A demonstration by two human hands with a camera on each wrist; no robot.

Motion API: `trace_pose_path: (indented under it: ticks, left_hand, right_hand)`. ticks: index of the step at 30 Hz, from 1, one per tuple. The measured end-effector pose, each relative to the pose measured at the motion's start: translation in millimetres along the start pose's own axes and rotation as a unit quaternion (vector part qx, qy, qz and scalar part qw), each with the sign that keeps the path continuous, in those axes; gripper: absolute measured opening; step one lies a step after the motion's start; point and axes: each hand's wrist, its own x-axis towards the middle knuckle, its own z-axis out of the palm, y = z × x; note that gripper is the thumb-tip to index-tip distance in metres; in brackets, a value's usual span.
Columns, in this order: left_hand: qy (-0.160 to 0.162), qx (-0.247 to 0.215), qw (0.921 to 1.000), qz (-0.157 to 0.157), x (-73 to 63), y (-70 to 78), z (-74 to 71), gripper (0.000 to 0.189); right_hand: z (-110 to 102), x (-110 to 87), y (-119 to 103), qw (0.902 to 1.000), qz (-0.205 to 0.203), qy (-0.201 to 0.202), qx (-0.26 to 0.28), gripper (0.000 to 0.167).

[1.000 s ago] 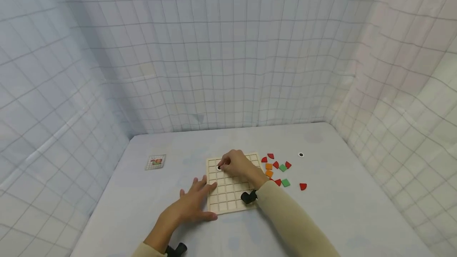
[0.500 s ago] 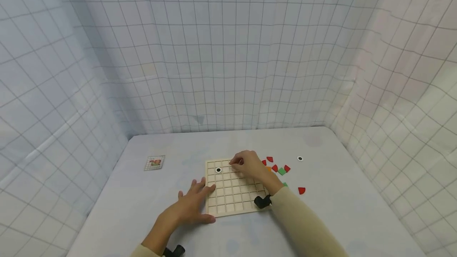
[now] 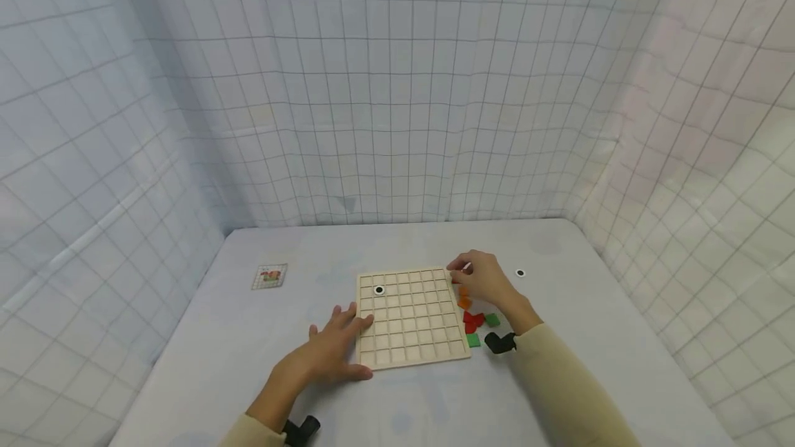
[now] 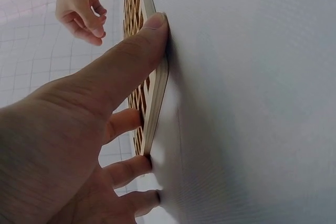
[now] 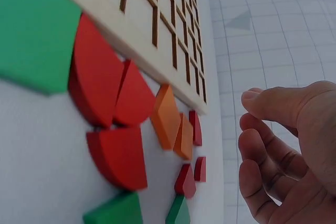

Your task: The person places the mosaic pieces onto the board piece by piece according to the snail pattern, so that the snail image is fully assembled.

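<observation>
My left hand [image 3: 332, 350] lies spread at the left edge of a wooden grid board [image 3: 410, 319]. In the left wrist view its thumb [image 4: 142, 45] presses along the board's side, with several fingertips at the rim. One white disc with a black dot [image 3: 379, 290] sits in an upper-left cell. Off the board's upper right corner, my right hand [image 3: 484, 278] hovers over small coloured pieces. In the right wrist view its thumb and fingers are loosely bent, with nothing between them. Nearest to it are red pieces [image 5: 197, 129] and orange pieces [image 5: 167, 119].
Green pieces [image 3: 474, 341] and more red pieces [image 3: 470, 328] lie along the board's right side. A second dotted disc [image 3: 520, 273] is farther right. A small picture card [image 3: 270, 276] lies at the left. Gridded white cloth [image 3: 397, 88] surrounds the table.
My right hand has left the dotted disc in its cell, moved along the board's top rows, then right to the loose pieces. The left hand stays at the board's edge.
</observation>
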Motion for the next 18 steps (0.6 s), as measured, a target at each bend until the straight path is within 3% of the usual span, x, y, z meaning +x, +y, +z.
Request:
trace_pose_path:
  ticks: [4,18]
  left_hand:
    - [0.001,-0.008,1.0000,0.000,-1.7,-0.4,0.4,0.106]
    - [-0.003,-0.013,0.9999,0.006,-2.0,-4.1,-0.1,0.104]
  right_hand:
    - [-13,-8.0,17,0.9994,0.019,0.020,-0.023,0.014]
    - [-48,-34.9,80,0.9925,0.103,0.062,-0.022,0.036]
